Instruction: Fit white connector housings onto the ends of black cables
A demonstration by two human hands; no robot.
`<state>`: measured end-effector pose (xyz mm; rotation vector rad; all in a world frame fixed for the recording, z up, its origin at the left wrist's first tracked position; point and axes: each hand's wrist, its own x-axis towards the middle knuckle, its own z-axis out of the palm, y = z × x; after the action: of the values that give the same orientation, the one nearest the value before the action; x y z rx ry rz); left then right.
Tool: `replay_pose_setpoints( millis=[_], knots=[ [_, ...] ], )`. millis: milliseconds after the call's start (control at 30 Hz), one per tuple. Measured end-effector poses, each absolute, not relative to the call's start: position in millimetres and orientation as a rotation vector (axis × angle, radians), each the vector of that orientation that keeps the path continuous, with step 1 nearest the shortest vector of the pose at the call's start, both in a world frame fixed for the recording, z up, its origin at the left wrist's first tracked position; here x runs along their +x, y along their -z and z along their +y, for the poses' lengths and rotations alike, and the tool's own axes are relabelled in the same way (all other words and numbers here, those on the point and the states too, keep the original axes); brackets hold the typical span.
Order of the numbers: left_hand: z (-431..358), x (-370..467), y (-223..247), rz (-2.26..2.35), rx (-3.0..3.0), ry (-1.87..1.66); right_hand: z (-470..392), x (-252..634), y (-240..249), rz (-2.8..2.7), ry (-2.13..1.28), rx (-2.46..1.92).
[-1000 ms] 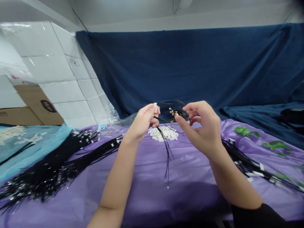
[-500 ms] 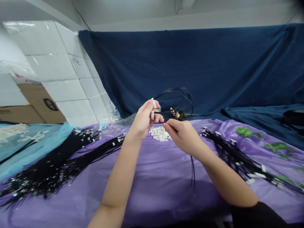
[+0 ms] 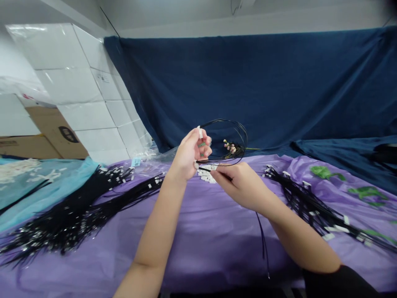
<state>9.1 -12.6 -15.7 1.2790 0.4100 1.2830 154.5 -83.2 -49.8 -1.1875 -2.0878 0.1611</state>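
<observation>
the left hand [image 3: 190,155] and right hand [image 3: 240,183] hold looped black cables [image 3: 212,161].

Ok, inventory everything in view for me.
Thin wire loop: several strands, black, between hands
Small plastic end pieces: two, white, at left hand
Small plastic pieces pile: one, white, beyond hands
Long wire bundles: several, black, left and right
Flower sprig: one, pinkish, behind loop
Leaf shapes: several, green, right
Glossy sheet: one, purple, covering table
Thin sheet: one, turquoise, far left
Hanging cloth: one, dark blue, background
Stacked boxes: several, white, back left
Cardboard boxes: count unclear, brown, left
Label: one, pale blue, left rear
Left hand: one, bare, holding end piece
Right hand: one, bare, pinching wire
</observation>
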Motion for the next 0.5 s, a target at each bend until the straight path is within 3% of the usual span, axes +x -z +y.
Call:
replay_pose_setpoints(
  millis=[500],
  knots=[
    [-23.3,5.3,9.8,0.423,1.257,-1.162,-80.7,151.1,53.7,-2.022,-0.305,-0.968]
  ],
)
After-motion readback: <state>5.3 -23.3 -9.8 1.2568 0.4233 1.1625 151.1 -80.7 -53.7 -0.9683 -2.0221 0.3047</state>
